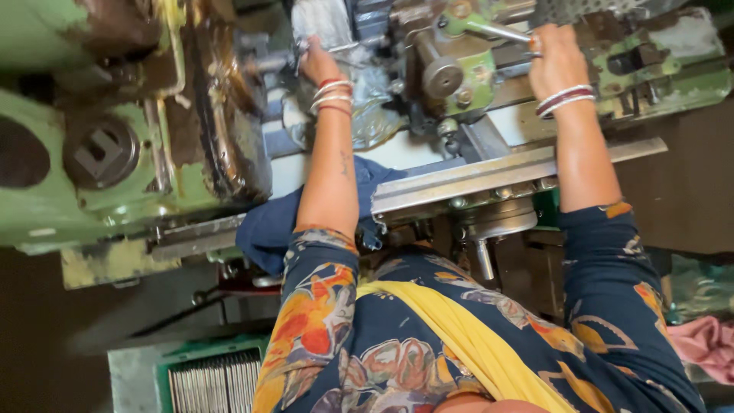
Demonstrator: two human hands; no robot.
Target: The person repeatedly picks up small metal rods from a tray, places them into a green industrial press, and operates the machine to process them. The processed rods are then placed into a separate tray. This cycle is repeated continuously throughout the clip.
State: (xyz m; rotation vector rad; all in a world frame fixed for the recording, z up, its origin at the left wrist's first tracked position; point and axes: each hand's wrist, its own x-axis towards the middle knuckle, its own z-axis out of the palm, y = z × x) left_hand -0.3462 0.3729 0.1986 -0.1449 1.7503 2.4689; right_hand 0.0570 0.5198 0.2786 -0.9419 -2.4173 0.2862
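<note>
The fingers of the right hand (552, 55) are curled round a slim metal lever (497, 30) that sticks out from the green tool post (466, 73) of an old lathe; the grip is closed on its end. The left hand (317, 63) reaches further in, fingers wrapped over a grey metal part (325, 23) near the top of the machine, though I cannot tell how firmly they clasp it. Both wrists carry red and white bangles. Between the two hands sits a round steel knob (442, 76) on the carriage. Below the forearms runs a flat steel bed rail (474, 180), and a dark blue cloth (267, 226) lies bunched just under the left arm. To the left stands the worn green headstock (92, 176). A pink rag (707, 344) lies at the far right, low down, well apart from the hands
</note>
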